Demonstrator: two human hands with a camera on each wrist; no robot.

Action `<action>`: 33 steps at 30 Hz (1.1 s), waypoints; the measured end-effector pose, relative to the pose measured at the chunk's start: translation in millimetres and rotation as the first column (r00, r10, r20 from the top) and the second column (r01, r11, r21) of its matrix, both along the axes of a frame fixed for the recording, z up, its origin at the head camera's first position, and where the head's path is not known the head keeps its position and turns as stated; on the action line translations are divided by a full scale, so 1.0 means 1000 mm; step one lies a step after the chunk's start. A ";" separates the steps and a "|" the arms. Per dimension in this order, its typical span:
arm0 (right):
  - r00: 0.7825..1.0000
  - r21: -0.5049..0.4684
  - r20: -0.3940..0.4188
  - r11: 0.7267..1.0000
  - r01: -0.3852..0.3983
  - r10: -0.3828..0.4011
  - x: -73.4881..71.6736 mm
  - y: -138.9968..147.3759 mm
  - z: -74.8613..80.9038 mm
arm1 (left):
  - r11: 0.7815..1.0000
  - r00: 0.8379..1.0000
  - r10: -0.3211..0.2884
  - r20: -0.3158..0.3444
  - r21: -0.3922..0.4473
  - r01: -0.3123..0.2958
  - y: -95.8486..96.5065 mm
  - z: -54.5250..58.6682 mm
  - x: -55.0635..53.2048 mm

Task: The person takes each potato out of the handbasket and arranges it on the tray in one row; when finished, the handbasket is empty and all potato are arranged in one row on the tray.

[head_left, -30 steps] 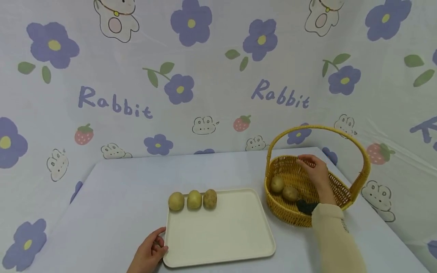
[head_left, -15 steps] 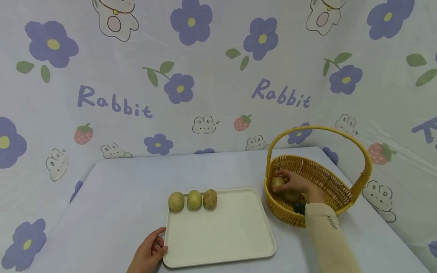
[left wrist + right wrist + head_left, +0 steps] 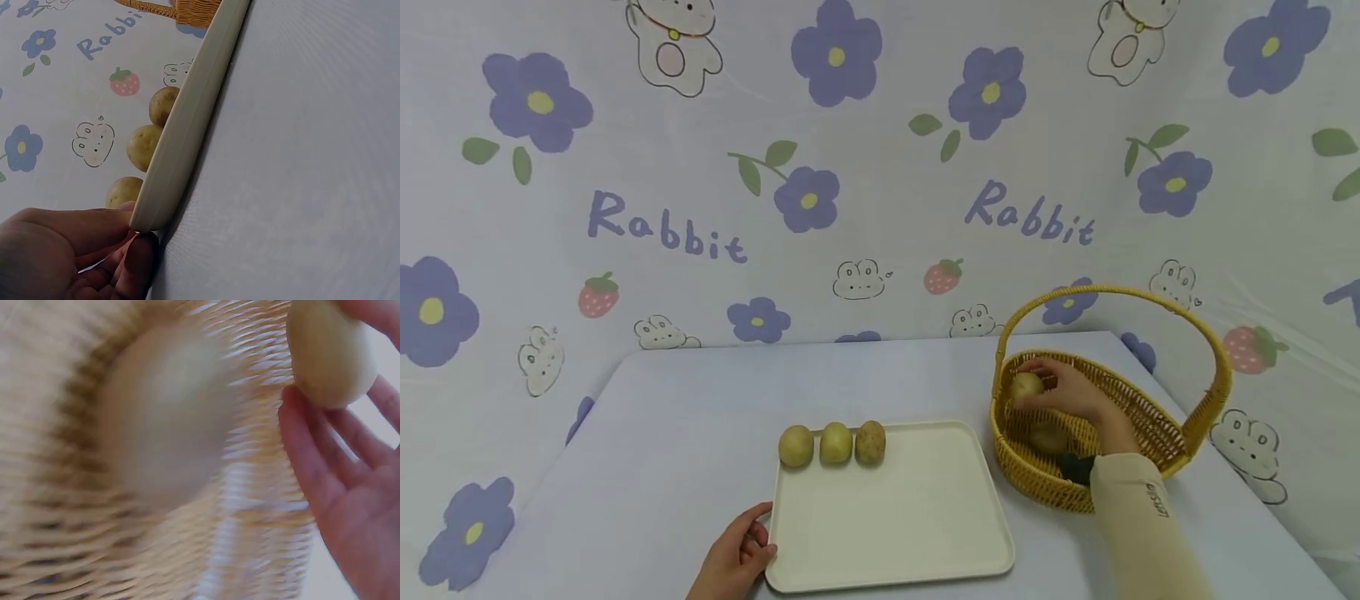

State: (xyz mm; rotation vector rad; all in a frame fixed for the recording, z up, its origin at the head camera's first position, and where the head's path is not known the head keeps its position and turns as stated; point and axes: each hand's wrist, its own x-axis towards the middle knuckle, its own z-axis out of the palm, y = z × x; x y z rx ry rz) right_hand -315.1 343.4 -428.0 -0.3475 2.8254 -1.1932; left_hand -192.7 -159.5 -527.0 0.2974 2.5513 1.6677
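My right hand (image 3: 1071, 393) grips a potato (image 3: 1026, 387) between thumb and fingers, over the left part of the wicker basket (image 3: 1037, 490). In the right wrist view this potato (image 3: 331, 356) is pale and smooth. Below the hand another potato (image 3: 1048, 438) lies in the basket, blurred in the right wrist view. My left hand (image 3: 737, 552) pinches the left edge of a cream tray (image 3: 895, 517), its thumb (image 3: 81, 228) at the rim and fingers beneath. Along the tray's far left side sit a round potato (image 3: 795, 447), a yellowish one (image 3: 836, 443) and a speckled brown one (image 3: 870, 442).
A dark object (image 3: 1077, 468) lies in the basket, partly hidden by the right sleeve (image 3: 1138, 521). The basket's tall arched handle (image 3: 1120, 290) rises over the arm. Behind the white table (image 3: 700, 433) hangs a patterned cloth (image 3: 880, 208) with flowers and rabbits.
My right hand moved from the basket's back down to the potato at its left, took hold of it and lifted it slightly. The left hand stays on the tray edge.
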 end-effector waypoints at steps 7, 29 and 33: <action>0.992 -0.117 -0.047 0.985 -0.123 0.118 0.017 -0.026 0.050 | 0.998 0.998 0.056 -0.003 -0.004 -0.056 -0.002 0.003 0.004; 0.956 0.024 -0.159 0.969 -0.247 0.247 0.018 -0.168 -0.054 | 0.999 0.999 0.038 0.021 -0.015 -0.038 0.004 -0.001 0.002; 0.970 0.011 -0.138 0.980 -0.201 0.201 0.018 -0.169 -0.057 | 1.000 1.000 0.023 0.004 -0.015 -0.023 0.004 0.000 0.002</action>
